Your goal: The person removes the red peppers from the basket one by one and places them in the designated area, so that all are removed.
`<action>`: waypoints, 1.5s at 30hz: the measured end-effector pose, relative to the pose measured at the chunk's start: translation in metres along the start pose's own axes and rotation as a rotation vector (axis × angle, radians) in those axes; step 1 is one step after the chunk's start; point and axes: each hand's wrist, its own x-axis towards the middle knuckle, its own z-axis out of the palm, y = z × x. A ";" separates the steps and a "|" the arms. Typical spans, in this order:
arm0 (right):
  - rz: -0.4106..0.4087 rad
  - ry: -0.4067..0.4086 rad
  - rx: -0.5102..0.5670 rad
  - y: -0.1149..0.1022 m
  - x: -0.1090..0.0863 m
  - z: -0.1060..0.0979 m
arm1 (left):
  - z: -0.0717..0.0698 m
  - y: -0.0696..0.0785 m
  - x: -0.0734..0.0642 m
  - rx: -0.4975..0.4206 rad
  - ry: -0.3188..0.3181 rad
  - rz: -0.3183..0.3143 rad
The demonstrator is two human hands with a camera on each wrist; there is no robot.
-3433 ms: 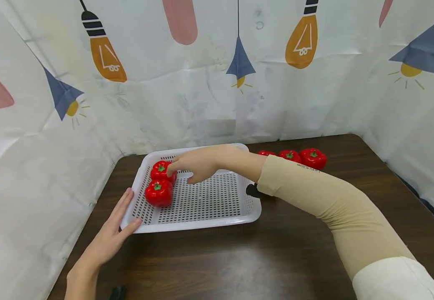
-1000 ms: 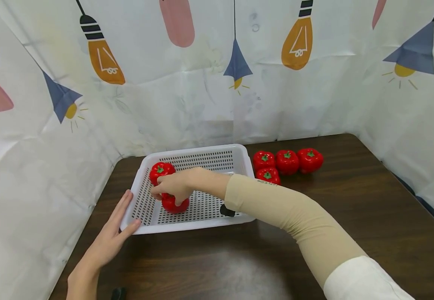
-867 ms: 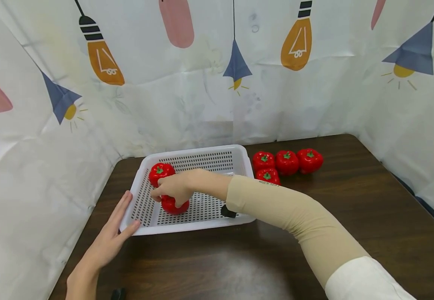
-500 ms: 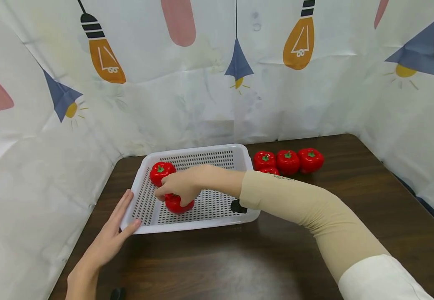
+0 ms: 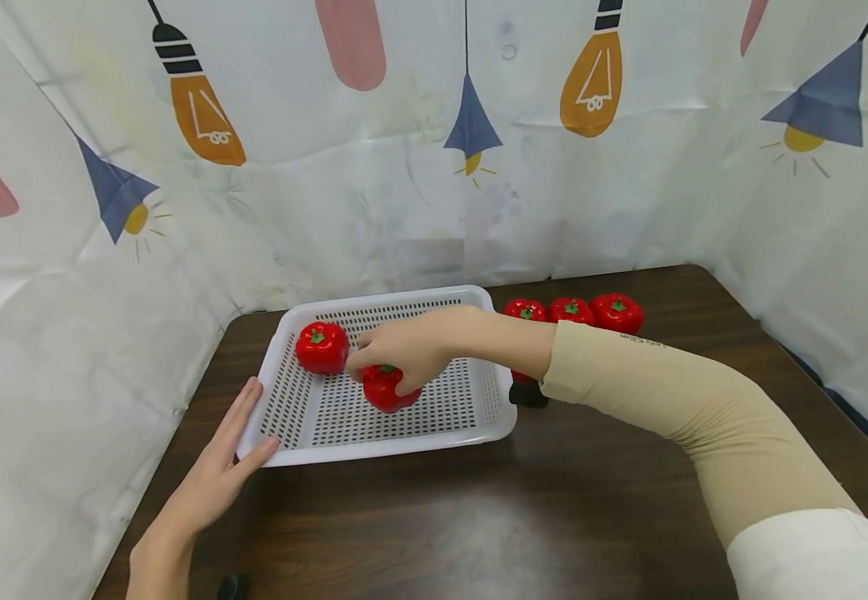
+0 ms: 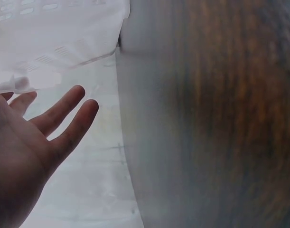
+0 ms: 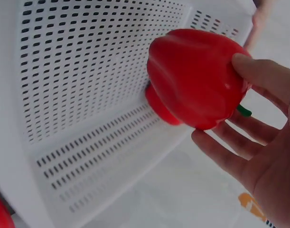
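My right hand (image 5: 407,346) grips a red bell pepper (image 5: 389,390) over the white perforated basket (image 5: 374,452). In the right wrist view, my thumb and fingers pinch this bell pepper (image 7: 197,78) around its stem end, and it looks raised above the basket floor. A second red bell pepper (image 5: 322,348) sits in the basket's back left; the right wrist view shows only part of that pepper (image 7: 163,107) behind the held one. My left hand (image 5: 212,471) rests at the basket's front left corner, fingers extended along the outside, thumb at the rim.
Several more red bell peppers (image 5: 571,311) stand on the dark wooden table (image 5: 434,525) right of the basket, partly behind my right forearm. A printed white curtain (image 5: 404,200) encloses the back and sides. A small black object (image 5: 233,586) shows at the bottom edge.
My right hand has left the back pepper, taken hold of the front left one and carried it rightward inside the basket. My left hand and the basket have stayed in place.
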 end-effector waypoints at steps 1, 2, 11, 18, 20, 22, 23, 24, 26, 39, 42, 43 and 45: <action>-0.002 0.008 0.010 0.001 -0.005 -0.001 | 0.000 0.000 0.000 0.000 0.000 0.003; 0.000 0.013 0.020 0.002 -0.009 -0.002 | 0.000 -0.001 0.001 0.001 -0.002 0.004; -0.012 0.101 0.066 0.012 -0.047 -0.009 | 0.000 -0.001 -0.001 0.010 -0.004 -0.001; 0.026 0.151 0.120 0.021 -0.080 -0.010 | -0.002 0.001 -0.001 0.032 0.001 -0.011; 0.045 0.165 0.135 0.023 -0.090 -0.009 | -0.003 0.002 -0.001 0.044 0.007 -0.007; 0.059 0.182 0.142 0.026 -0.099 -0.008 | -0.003 0.002 -0.001 0.057 0.014 0.002; 0.064 0.193 0.144 0.027 -0.104 -0.007 | -0.003 0.003 -0.001 0.063 0.017 0.008; 0.071 0.201 0.149 0.028 -0.109 -0.006 | -0.003 0.003 -0.001 0.069 0.020 0.015; 0.076 0.222 0.159 0.032 -0.120 -0.005 | -0.002 0.003 -0.001 0.081 0.028 0.024; 0.127 0.316 0.149 0.052 -0.177 0.005 | 0.000 0.001 0.003 0.182 0.073 0.027; 0.142 0.329 0.151 0.054 -0.186 0.009 | 0.000 0.001 0.003 0.182 0.069 0.009; 0.148 0.331 0.153 0.055 -0.189 0.011 | 0.000 0.001 0.003 0.182 0.068 0.004; 0.162 0.338 0.161 0.057 -0.195 0.014 | 0.001 0.001 0.002 0.180 0.069 -0.002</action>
